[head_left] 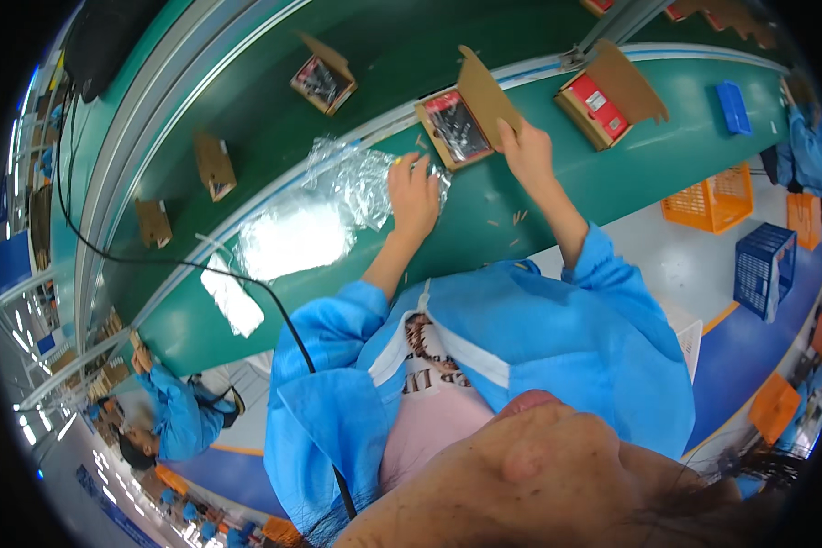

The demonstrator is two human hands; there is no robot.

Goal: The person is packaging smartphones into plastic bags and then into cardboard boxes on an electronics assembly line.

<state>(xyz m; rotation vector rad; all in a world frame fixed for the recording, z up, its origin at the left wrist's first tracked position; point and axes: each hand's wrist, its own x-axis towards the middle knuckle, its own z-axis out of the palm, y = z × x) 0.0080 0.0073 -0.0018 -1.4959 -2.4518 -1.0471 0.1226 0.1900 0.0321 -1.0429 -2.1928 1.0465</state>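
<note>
A brown cardboard box [434, 151] stands with its lid raised on the green workbench in front of me. Inside it lie dark items in clear wrap [458, 126] beside a strip of red; their exact kind is unclear. My right hand [527, 153] pinches the lower right edge of the box's lid [486, 96]. Just left of the box, my left hand [414, 194] has its fingers apart and slightly bent, with nothing visibly held. It rests by a pile of crumpled clear plastic bags [361, 187], which spreads leftward along the bench.
Another open box with a red package [603, 111] stands to the right, near a blue tray [732, 108]. Several open boxes, including one with dark contents [322, 82], sit on the conveyor beyond the rail. A black cable [192, 265] crosses at left. Orange [712, 201] and blue crates [764, 272] stand at right.
</note>
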